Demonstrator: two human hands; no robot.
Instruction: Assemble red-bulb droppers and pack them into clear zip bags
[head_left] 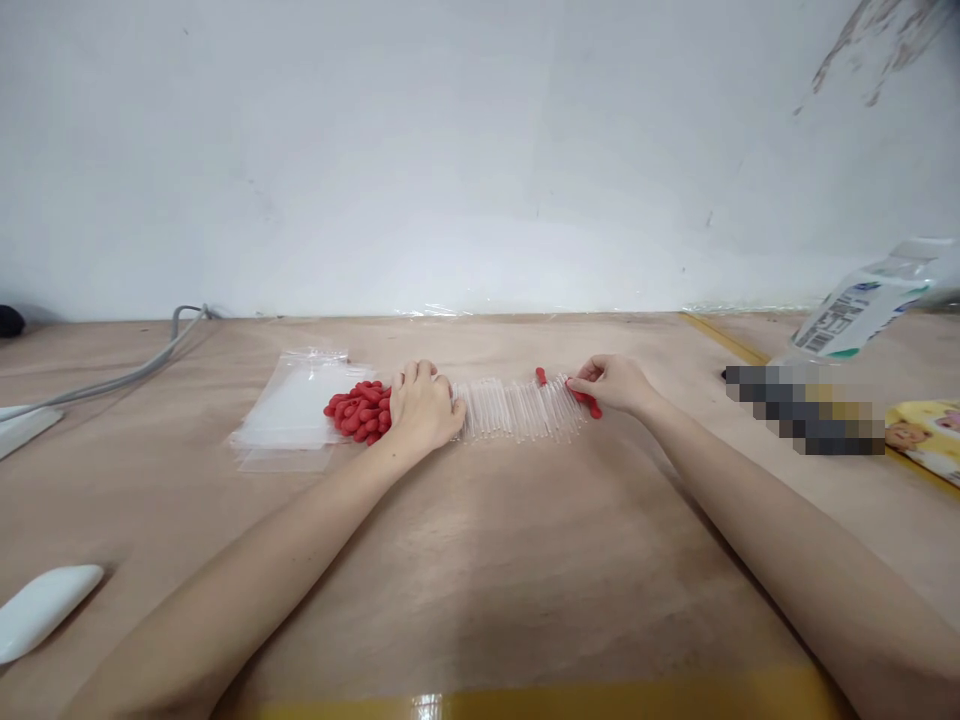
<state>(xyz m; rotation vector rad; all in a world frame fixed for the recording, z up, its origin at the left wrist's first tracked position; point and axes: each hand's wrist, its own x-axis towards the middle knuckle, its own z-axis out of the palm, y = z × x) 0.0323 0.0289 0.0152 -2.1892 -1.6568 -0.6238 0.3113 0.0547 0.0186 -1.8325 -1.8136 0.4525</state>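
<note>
Clear tubes (517, 408) between hands, left hand (422, 405) curled closed on them, right hand (615, 383) pinching red cap (589, 400)

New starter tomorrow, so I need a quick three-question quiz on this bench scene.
1. True or false: the left hand lies between the pile of red caps and the row of clear tubes.
2. What does the right hand pinch? A: a red cap; B: a cable; C: a bag.
3. Fill in: the clear bags lie to the ___ of the red pile.
Key: 1 true; 2 A; 3 left.
</note>
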